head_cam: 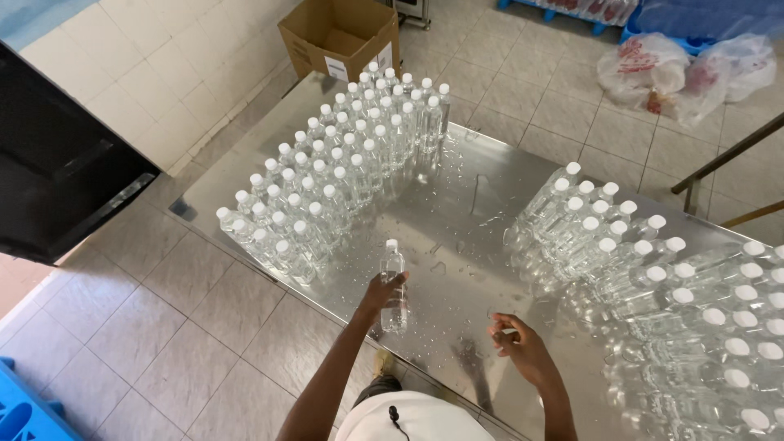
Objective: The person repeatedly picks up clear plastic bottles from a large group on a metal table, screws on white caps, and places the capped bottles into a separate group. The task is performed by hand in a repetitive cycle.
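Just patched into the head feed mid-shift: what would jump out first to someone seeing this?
Two big clusters of clear, white-capped bottles stand on a wet steel table, one at the far left, one along the right. In the gap between them, the left hand grips a single bottle upright; the right hand hovers over the table, pinching something small.

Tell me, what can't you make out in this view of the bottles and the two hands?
- Right hand: something small shows at the fingertips, too small to identify.
- Cardboard box: its contents are hidden by its flaps and walls.
- Right group of bottles: cut off by the frame's right edge.
- Bottle in the left hand: any label is too small.
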